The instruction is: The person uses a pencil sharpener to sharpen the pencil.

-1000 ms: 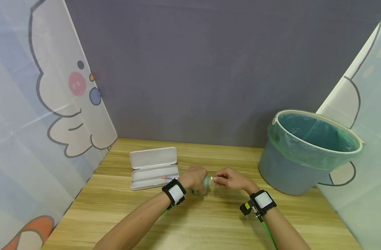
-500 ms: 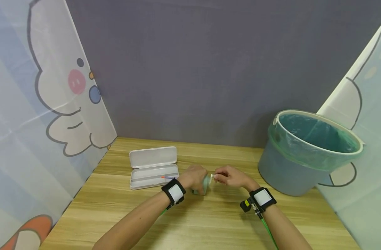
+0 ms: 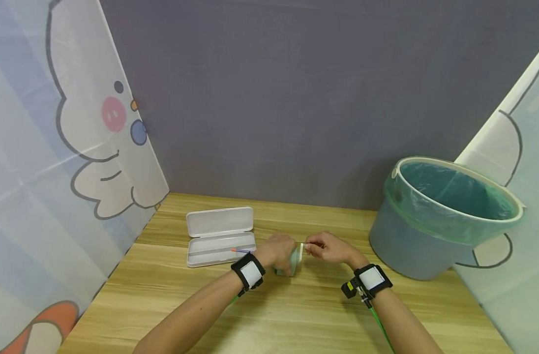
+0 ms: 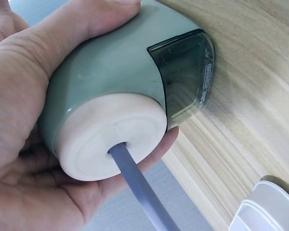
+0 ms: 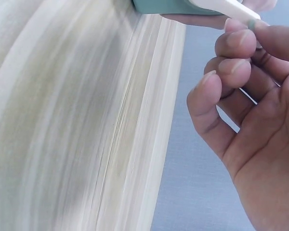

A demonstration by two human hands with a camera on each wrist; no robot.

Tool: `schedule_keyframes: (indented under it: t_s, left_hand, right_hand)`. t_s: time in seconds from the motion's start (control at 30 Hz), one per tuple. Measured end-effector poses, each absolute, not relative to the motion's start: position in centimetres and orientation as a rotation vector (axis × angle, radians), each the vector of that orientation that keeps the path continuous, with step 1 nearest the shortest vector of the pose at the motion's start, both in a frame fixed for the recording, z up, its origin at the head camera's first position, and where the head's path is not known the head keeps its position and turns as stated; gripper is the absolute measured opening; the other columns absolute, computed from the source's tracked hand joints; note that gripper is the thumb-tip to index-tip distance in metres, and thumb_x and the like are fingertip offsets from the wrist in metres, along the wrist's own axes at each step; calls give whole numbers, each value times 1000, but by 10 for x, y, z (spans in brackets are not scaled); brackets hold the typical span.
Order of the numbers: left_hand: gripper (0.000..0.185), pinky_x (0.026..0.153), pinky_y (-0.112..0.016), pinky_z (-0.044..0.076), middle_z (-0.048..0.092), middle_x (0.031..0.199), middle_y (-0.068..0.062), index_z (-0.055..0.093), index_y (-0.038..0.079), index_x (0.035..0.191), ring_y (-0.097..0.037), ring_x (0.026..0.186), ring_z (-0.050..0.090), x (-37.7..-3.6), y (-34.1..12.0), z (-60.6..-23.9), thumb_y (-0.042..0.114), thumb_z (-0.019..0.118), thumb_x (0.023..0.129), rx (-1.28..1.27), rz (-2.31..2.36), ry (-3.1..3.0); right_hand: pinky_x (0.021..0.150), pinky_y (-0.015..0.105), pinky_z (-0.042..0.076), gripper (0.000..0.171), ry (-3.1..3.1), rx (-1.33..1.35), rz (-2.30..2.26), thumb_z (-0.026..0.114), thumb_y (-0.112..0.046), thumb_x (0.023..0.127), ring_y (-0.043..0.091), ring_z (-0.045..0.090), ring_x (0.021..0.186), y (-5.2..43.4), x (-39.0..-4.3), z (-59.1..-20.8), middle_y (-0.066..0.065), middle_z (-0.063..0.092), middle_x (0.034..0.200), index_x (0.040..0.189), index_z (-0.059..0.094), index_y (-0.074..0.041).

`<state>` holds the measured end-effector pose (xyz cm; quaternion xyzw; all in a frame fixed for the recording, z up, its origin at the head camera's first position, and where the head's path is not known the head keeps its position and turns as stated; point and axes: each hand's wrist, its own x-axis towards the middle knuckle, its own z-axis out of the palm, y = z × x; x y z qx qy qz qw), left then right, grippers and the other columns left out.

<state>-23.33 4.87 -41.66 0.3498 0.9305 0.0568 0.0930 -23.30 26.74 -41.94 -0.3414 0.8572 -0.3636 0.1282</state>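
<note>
My left hand (image 3: 276, 251) grips a green pencil sharpener (image 4: 106, 70) around its body, thumb over the top. A purple pencil (image 4: 142, 190) sticks out of the hole in the sharpener's round white end. Dark see-through plastic forms the shavings drawer (image 4: 183, 72) on its lower side. At the opposite end, my right hand (image 3: 328, 248) pinches the tip of the white crank handle (image 5: 235, 10) between thumb and forefinger. Its other fingers are curled in the right wrist view. In the head view the left hand hides most of the sharpener.
An open white pencil case (image 3: 220, 223) lies left of the hands, the pencil's orange-tipped end above its tray. A grey bin (image 3: 406, 241) with a green liner stands at the right. Patterned cloths hang at both sides, with a grey backdrop (image 3: 269, 108) behind the wooden table (image 3: 269, 309).
The right hand has shifted slightly upward with the crank tip, and the white crank arm now shows more of its length. The left hand stays on the sharpener. The head view has shifted slightly.
</note>
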Motion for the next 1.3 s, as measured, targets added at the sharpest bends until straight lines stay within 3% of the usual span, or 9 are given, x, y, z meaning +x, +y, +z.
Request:
schedule_keyframes:
  t_s: [1.3]
  left_hand:
    - [41,58,-23,43,58,72,10,64,19,84,-8,65,52,-235,49,-420,38,96,67,1060,150,2771]
  right_hand:
    - [55,21,40,35,2530,-874,-1012,51,-20,109,2,45,55,266,-241,-433,-9,50,65,89,64,5]
